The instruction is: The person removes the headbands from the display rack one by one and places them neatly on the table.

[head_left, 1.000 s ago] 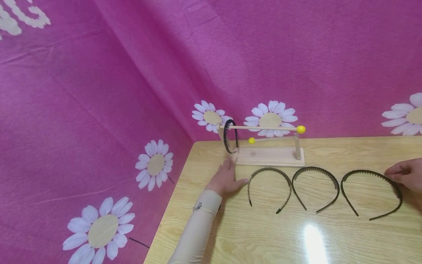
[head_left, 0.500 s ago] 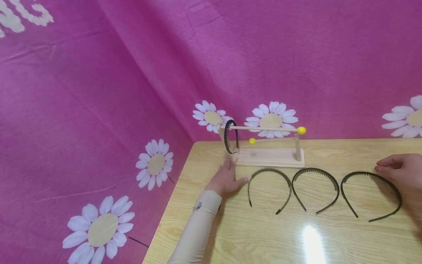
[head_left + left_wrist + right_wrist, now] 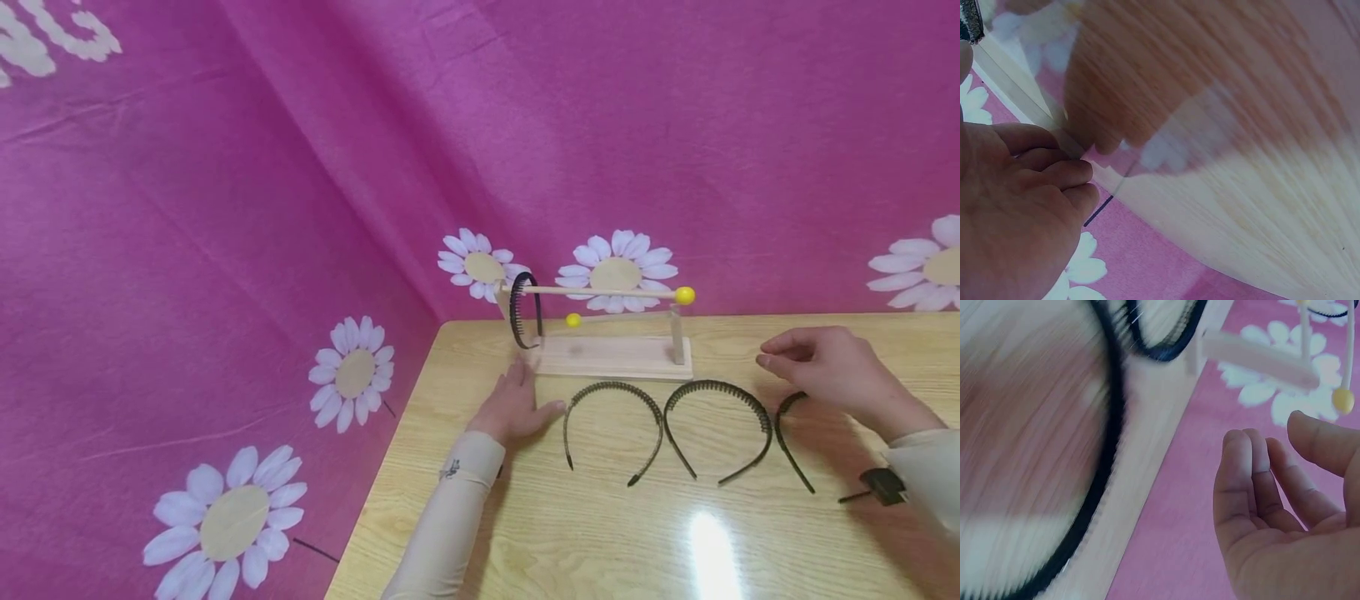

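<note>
My left hand (image 3: 512, 408) lies flat on the table with its fingertips at the left end of the wooden rack's base (image 3: 607, 357), thumb spread toward the nearest headband (image 3: 613, 385). One black toothed headband (image 3: 516, 312) hangs on the rack's upper rod (image 3: 600, 292), at the left end. My right hand (image 3: 840, 367) is over the rightmost headband (image 3: 795, 462) and hides much of it. In the right wrist view its loosely bent fingers (image 3: 1235, 481) stand apart from the thumb and hold nothing. Between the two outer headbands lies the middle headband (image 3: 765, 417).
Yellow balls cap the upper rod (image 3: 685, 295) and the lower rod (image 3: 573, 320). A pink cloth (image 3: 712, 150) with white flowers hangs behind and left of the wooden table (image 3: 600, 533). Light glares near the front.
My right hand has moved left from the right edge, across the rightmost headband toward the rack. The left hand, rack and headbands have stayed in place.
</note>
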`<state>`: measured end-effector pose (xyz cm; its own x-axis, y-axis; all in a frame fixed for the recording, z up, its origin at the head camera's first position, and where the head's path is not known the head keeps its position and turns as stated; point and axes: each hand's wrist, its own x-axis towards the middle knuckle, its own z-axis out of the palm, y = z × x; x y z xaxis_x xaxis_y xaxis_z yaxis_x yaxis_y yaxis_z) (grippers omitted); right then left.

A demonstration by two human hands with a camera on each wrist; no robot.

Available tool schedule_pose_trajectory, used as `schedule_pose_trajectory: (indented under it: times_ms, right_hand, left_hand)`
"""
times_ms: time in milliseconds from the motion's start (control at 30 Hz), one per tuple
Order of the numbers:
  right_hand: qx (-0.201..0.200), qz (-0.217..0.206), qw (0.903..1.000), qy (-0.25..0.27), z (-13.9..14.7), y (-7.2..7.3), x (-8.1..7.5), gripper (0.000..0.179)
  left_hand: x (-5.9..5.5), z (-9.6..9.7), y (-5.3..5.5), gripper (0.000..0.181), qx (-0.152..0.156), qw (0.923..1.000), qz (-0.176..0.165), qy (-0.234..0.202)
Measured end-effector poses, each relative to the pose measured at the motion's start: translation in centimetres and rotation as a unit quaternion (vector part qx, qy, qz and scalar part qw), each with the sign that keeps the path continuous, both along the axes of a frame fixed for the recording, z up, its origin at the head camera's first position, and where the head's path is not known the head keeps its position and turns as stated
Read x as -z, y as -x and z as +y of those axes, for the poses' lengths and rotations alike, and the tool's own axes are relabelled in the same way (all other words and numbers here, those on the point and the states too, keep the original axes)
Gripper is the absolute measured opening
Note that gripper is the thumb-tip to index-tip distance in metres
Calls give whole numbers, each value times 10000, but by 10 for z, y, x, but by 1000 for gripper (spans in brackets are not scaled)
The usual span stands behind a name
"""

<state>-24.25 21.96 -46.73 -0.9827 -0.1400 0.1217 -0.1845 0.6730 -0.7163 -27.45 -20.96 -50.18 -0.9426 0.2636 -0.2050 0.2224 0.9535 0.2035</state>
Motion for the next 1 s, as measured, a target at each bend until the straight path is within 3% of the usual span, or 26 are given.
schedule_pose_trajectory:
  times_ms: [367,700,1000]
  right_hand:
    - [-459,-166,9979,425,-67,15,-24,42]
    - [-632,205,9951,726,-115,29,-40,32]
    - [-745,-63,9922,999,-155,39,-48,33]
  left_hand:
    - [-3,1,-3,99,56,10000,79,1]
    - [-3,1,0,97,111,9999,68,65]
    - [-1,1,1,95,27,10000,85,43]
